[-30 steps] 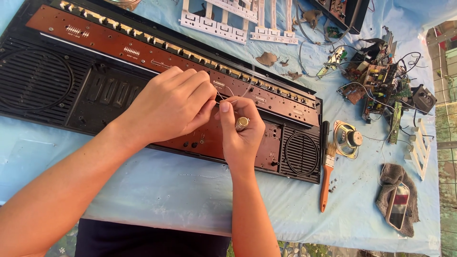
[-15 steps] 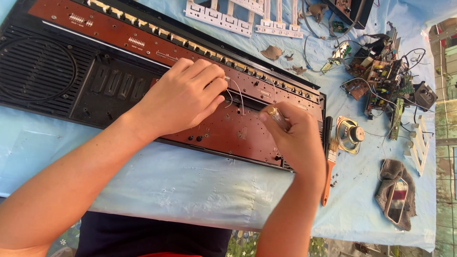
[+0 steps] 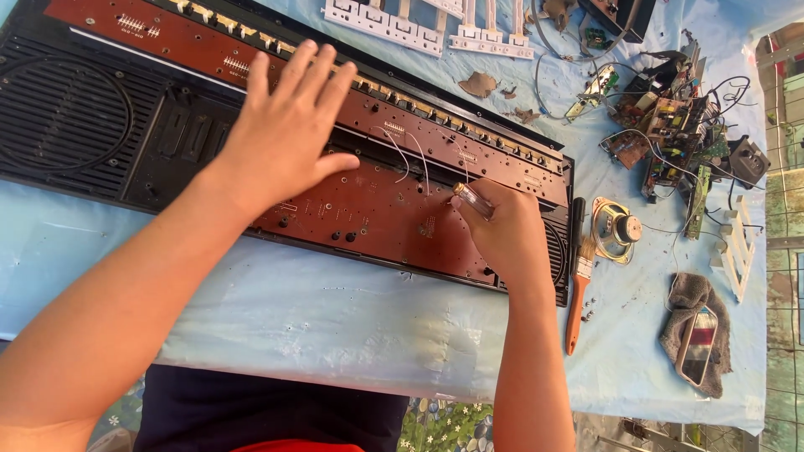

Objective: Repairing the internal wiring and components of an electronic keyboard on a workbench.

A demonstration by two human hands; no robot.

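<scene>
The left hand (image 3: 285, 134) lies flat and spread, fingers wide, pressing on the upper edge of the long brown circuit board (image 3: 377, 201) that sits inside the black radio cabinet (image 3: 75, 125) on the blue table cover (image 3: 335, 318). The right hand (image 3: 502, 230) is closed around a small screwdriver with a clear handle (image 3: 473, 201), its tip hidden under the fingers near the board's right part, close to 2 thin white wires (image 3: 410, 159) that loop over the board. Judging from how things lie, the stripping of this set is well along: a loose speaker (image 3: 617, 230), a heap of circuit boards and wires (image 3: 670, 134) and white key strips (image 3: 427, 29) already lie apart on the cover, and a paintbrush with an orange handle (image 3: 578, 293) rests just beside the cabinet's right end. The big board is still seated in the cabinet, so freeing it seems to be what remains; how many screws still hold it cannot be told. A grey rag (image 3: 695, 335) lies at the far right
</scene>
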